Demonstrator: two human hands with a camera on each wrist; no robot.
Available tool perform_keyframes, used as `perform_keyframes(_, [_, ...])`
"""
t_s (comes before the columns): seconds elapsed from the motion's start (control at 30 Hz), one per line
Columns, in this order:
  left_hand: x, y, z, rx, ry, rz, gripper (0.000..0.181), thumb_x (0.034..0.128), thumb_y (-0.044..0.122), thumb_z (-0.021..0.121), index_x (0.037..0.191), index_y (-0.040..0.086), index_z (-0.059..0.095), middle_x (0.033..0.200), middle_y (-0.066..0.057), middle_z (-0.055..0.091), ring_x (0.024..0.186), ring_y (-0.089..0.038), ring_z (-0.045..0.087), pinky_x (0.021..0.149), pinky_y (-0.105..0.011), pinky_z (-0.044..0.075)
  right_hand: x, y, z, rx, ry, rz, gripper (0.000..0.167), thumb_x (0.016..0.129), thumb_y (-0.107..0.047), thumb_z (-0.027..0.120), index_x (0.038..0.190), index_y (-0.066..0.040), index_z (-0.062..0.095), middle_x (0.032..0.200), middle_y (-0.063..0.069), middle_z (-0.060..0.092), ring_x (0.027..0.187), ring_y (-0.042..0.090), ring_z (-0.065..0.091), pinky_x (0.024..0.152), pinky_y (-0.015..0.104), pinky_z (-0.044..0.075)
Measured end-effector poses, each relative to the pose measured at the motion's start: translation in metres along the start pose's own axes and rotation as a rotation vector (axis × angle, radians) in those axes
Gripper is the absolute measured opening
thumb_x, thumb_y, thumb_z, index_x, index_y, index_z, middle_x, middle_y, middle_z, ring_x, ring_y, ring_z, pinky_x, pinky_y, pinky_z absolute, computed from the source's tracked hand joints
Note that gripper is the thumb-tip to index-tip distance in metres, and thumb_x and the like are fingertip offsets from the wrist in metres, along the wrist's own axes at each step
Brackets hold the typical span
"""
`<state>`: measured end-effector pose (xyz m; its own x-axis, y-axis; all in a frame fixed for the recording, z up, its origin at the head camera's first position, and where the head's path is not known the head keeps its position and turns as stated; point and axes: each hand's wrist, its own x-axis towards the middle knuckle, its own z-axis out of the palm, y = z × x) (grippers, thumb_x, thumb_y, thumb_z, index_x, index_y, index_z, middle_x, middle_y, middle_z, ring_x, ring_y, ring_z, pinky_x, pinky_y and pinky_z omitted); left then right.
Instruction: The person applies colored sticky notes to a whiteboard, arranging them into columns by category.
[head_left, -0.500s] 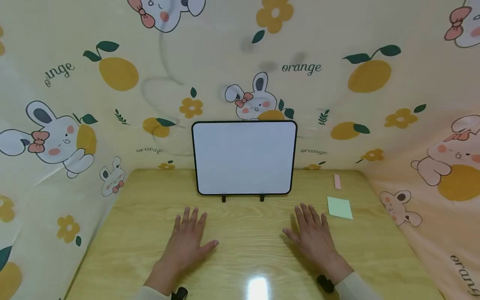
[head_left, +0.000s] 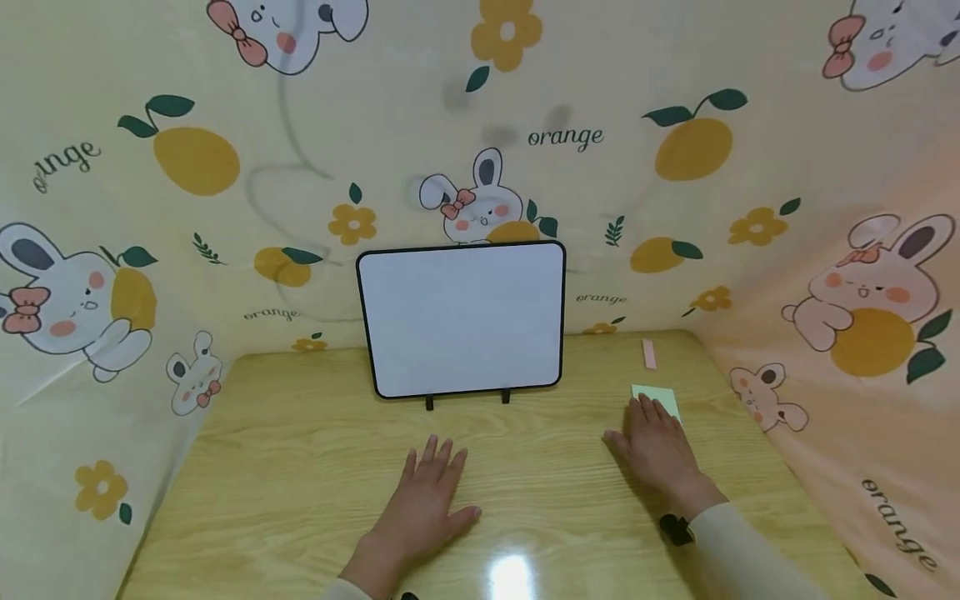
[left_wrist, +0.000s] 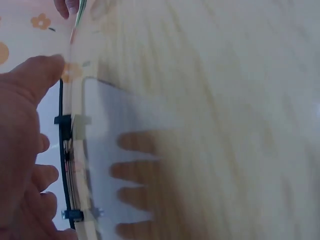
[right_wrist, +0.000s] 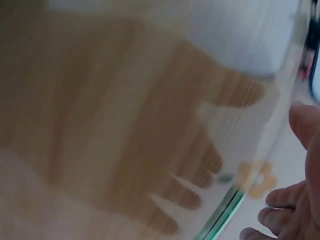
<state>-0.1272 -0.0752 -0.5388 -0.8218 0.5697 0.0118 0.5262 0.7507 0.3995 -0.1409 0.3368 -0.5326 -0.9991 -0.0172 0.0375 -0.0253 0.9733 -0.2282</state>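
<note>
Green sticky note (head_left: 666,397) lies on the table's (head_left: 540,450) right side, partly hidden by my right hand (head_left: 662,450). Right fingers straight, holding nothing; left hand (head_left: 423,507) spread wide, also empty. Contact: can't tell. I'd lower gently, pinch one edge, avoid skidding it.

White glare (head_left: 511,575) on the near tabletop (head_left: 540,467); wrist views hazy and soft, the right dimmer.
</note>
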Motion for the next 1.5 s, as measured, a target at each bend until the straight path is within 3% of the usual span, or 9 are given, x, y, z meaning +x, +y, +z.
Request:
perform_keyframes(0.23, [0.0,0.008,0.006,0.002,-0.096,0.017,0.087,0.1009,0.065,0.057,0.167,0.013,0.032,0.174,-0.016,0.025,0.163,-0.038,0.014,0.13,-0.067,0.013,0.001,0.033,-0.008,-0.005,-0.092,0.088,0.092,0.108,-0.055,0.052,0.156,0.019,0.026,0.161,0.045,0.023,0.147,0.067,0.021,0.113,0.085,0.02])
perform_keyframes(0.4, [0.001,0.008,0.011,0.021,-0.12,0.029,0.088,0.1009,0.066,0.055,0.168,0.014,0.031,0.175,-0.014,0.024,0.164,-0.035,0.014,0.132,-0.063,0.013,-0.001,0.029,-0.004,-0.002,-0.101,0.067,0.088,0.11,-0.054,0.047,0.154,0.02,0.03,0.159,0.045,0.029,0.146,0.067,0.024,0.112,0.086,0.021])
perform_keyframes(0.8, [-0.001,0.006,0.012,0.068,-0.11,0.032,0.086,0.1014,0.064,0.056,0.166,0.013,0.033,0.173,-0.016,0.028,0.163,-0.034,0.02,0.131,-0.061,0.018,-0.006,-0.049,0.014,-0.111,0.054,-0.206,0.061,0.105,-0.032,0.066,0.141,0.016,0.053,0.144,0.036,0.055,0.134,0.056,0.051,0.111,0.071,0.043])
perform_keyframes(1.17, [-0.002,0.002,0.012,0.074,-0.092,0.013,0.091,0.0989,0.067,0.058,0.166,0.01,0.034,0.172,-0.016,0.03,0.162,-0.034,0.022,0.132,-0.06,0.018,-0.009,-0.114,0.028,-0.046,-0.116,-0.272,0.065,0.109,-0.035,0.057,0.15,0.014,0.047,0.159,0.033,0.044,0.151,0.052,0.037,0.123,0.068,0.031])
perform_keyframes(1.5, [-0.001,-0.005,0.008,0.052,-0.086,-0.013,0.097,0.0962,0.07,0.06,0.167,0.01,0.031,0.174,-0.014,0.026,0.163,-0.033,0.018,0.132,-0.058,0.016,-0.011,-0.156,0.04,-0.029,-0.049,-0.4,0.059,0.108,-0.032,0.06,0.146,0.012,0.053,0.152,0.029,0.054,0.144,0.045,0.049,0.124,0.058,0.037])
